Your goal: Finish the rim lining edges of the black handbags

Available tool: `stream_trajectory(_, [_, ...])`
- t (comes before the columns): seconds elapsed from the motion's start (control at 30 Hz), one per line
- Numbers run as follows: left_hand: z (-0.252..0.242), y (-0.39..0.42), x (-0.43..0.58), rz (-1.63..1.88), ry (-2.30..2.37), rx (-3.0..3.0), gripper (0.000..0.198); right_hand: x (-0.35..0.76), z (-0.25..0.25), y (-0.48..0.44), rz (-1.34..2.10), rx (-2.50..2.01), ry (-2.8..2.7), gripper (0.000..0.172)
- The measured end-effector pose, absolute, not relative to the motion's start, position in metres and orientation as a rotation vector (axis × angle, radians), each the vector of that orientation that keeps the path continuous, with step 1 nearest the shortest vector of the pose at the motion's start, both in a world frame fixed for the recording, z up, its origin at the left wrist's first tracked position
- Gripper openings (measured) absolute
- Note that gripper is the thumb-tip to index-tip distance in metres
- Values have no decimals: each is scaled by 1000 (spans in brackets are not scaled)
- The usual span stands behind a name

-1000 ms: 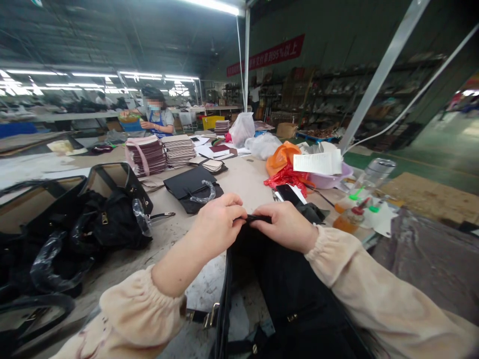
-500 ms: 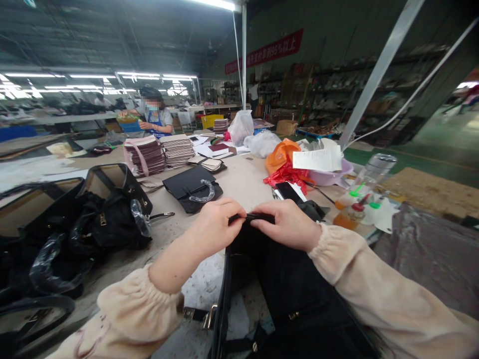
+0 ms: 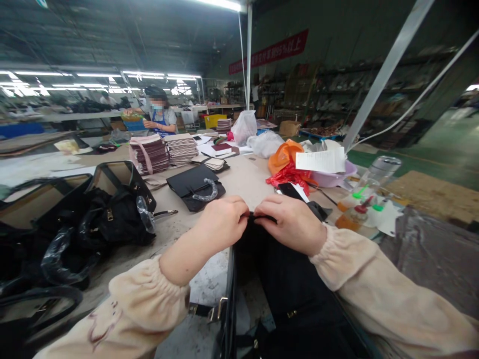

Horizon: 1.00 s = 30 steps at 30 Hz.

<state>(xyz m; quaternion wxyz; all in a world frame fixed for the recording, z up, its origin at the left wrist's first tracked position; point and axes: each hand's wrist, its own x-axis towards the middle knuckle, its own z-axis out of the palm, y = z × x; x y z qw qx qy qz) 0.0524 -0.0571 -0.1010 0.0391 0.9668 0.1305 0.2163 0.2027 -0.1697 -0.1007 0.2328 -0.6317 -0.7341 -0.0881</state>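
A black bag point(image 3: 299, 294) with small metal fittings stands in front of me, its top open toward the camera. My left hand point(image 3: 226, 219) pinches the bag's far top edge, fingers closed. Close beside it, my right hand point(image 3: 286, 222) grips the same edge between thumb and curled fingers. The two hands are nearly touching, and the bit of edge between them is mostly hidden by the fingers. A strap with a metal buckle point(image 3: 217, 310) sticks out on the bag's left side.
More black bags point(image 3: 119, 214) lie at the left. A black flap piece point(image 3: 192, 184), stacked panels point(image 3: 149, 154), an orange bag point(image 3: 285, 155), a purple basin point(image 3: 335, 174) and bottles point(image 3: 352, 217) are on the table. A person point(image 3: 160, 117) works across it.
The view has shifted slightly, moving the surroundings a little to the right. My hands have drawn closer together on the bag's edge, and my left fingers now cover more of it.
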Motion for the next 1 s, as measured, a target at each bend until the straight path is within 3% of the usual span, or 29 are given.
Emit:
stream_trajectory(0.53, [-102, -54, 55, 721, 214, 2767, 14, 205, -104, -169, -154, -1783, -1904, 10])
stream_trajectory(0.73, [-103, -54, 55, 715, 238, 2721, 13, 206, -105, -167, -90, -1821, -1892, 30])
stream_trajectory(0.9, [-102, -54, 55, 704, 285, 2688, 13, 208, -107, -160, -79, -1790, -1999, 15])
stream_trajectory(1.0, [-102, -51, 51, 633, 392, 2615, 14, 208, -107, -157, -54, -1763, -2006, 16])
